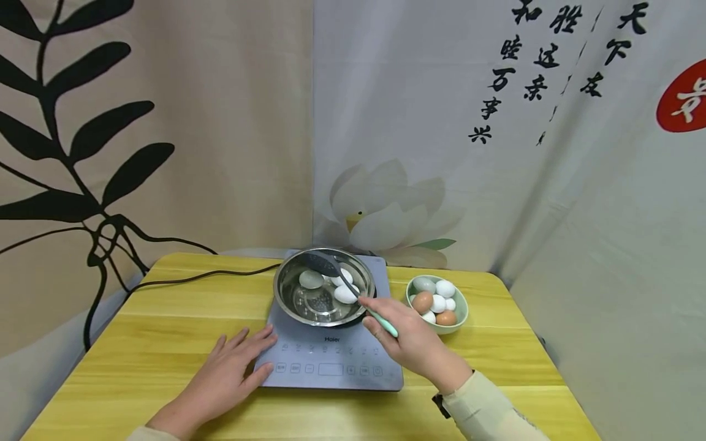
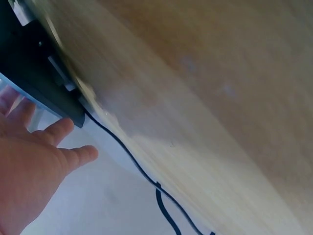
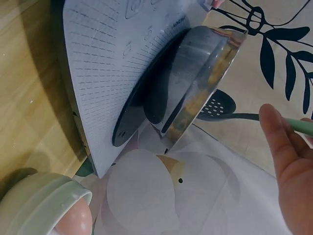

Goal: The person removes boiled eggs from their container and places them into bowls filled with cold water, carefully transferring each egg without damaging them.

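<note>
My right hand (image 1: 410, 337) grips the mint-green handle of a dark slotted spoon (image 1: 388, 326). The spoon's perforated head (image 3: 218, 105) is above the rim of a steel pot (image 1: 283, 298), apart from the eggs. Inside the pot are a greenish egg (image 1: 311, 280) and white eggs (image 1: 345, 294); the spoon partly covers some of them. The pot stands on a grey induction cooker (image 1: 331, 367). With fingers spread, my left hand (image 1: 228, 373) rests at the cooker's left edge, its fingertips touching it.
Right of the cooker stands a pale green bowl (image 1: 463, 315) with several white, brown and greenish eggs. A black power cord (image 1: 204, 274) runs leftward over the wooden table (image 1: 480, 380). Printed curtains (image 1: 242, 122) hang behind the table.
</note>
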{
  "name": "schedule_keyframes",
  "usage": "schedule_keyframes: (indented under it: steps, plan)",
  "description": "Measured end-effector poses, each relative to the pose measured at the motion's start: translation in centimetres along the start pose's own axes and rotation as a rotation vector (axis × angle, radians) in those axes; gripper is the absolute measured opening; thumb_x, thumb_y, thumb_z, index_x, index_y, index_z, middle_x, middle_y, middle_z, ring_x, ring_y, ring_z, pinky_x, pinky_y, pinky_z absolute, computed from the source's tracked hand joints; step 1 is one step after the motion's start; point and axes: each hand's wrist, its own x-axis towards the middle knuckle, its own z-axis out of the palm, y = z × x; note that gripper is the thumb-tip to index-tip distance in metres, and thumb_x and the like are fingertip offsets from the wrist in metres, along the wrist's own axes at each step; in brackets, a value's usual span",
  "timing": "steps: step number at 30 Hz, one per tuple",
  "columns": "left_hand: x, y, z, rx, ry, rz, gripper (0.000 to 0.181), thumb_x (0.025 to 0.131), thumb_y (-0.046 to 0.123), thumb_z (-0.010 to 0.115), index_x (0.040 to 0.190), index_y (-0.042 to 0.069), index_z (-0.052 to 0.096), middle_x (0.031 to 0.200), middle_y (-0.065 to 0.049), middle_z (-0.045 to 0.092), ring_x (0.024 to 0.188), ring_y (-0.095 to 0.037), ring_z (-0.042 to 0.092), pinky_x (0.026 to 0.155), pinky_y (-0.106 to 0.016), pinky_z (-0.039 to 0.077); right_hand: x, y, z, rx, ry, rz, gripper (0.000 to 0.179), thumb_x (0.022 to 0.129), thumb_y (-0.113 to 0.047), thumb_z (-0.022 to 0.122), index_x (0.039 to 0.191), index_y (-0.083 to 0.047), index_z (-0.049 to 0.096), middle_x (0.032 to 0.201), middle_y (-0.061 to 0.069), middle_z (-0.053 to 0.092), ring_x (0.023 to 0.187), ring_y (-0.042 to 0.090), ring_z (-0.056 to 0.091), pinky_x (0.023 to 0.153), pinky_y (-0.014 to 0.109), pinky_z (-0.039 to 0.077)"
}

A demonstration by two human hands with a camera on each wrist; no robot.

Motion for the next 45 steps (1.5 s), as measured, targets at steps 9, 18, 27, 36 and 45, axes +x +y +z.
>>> schedule_keyframes:
  steps: [9,18,27,36,45]
  plan:
    - [0.2,0.0,0.1,0.011,0.002,-0.006,0.051,0.104,0.050,0.066,0.150,0.028,0.064,0.166,0.005,0.052,0.152,-0.051,0.045,0.119,-0.084,0.024,-0.7,-0.9,-0.4,0.130,-0.001,0.008,0.038,0.103,-0.007,0.069,0.140,-0.002,0.066,0.135,0.012,0.075,0.121,0.026,0.075,0.101,0.039,0.063]
    - [0.2,0.2,0.3,0.010,-0.014,-0.011,0.051,0.104,0.048,0.066,0.151,0.028,0.063,0.167,0.003,0.051,0.153,-0.052,0.043,0.120,-0.084,0.023,-2.0,-1.9,-0.8,0.240,0.038,-0.044,0.038,0.099,0.003,0.068,0.137,-0.001,0.068,0.122,0.010,0.079,0.102,0.018,0.077,0.094,0.023,0.062]
    - [0.2,0.2,0.2,0.008,-0.016,-0.012,0.051,0.105,0.050,0.065,0.150,0.028,0.064,0.166,0.004,0.052,0.152,-0.052,0.044,0.118,-0.085,0.024,-3.6,-2.1,-1.7,0.353,0.078,-0.063,0.040,0.095,0.013,0.067,0.134,0.005,0.068,0.116,0.017,0.080,0.101,0.019,0.079,0.089,0.021,0.064]
    - [0.3,0.2,0.1,0.004,-0.014,-0.009,0.051,0.104,0.049,0.066,0.150,0.027,0.064,0.166,0.003,0.052,0.151,-0.053,0.045,0.117,-0.085,0.025,-4.1,-0.1,-2.0,0.774,0.083,0.277,0.031,0.109,0.008,0.047,0.134,0.018,0.061,0.113,0.011,0.080,0.097,0.016,0.080,0.084,0.039,0.068]
    - [0.3,0.0,0.3,-0.006,-0.014,-0.005,0.051,0.105,0.050,0.065,0.150,0.028,0.064,0.166,0.004,0.052,0.151,-0.052,0.045,0.116,-0.086,0.026,-3.4,2.3,-1.5,1.235,0.199,0.639,0.036,0.117,-0.024,0.044,0.130,0.001,0.066,0.109,0.012,0.083,0.096,0.020,0.082,0.086,0.037,0.068]
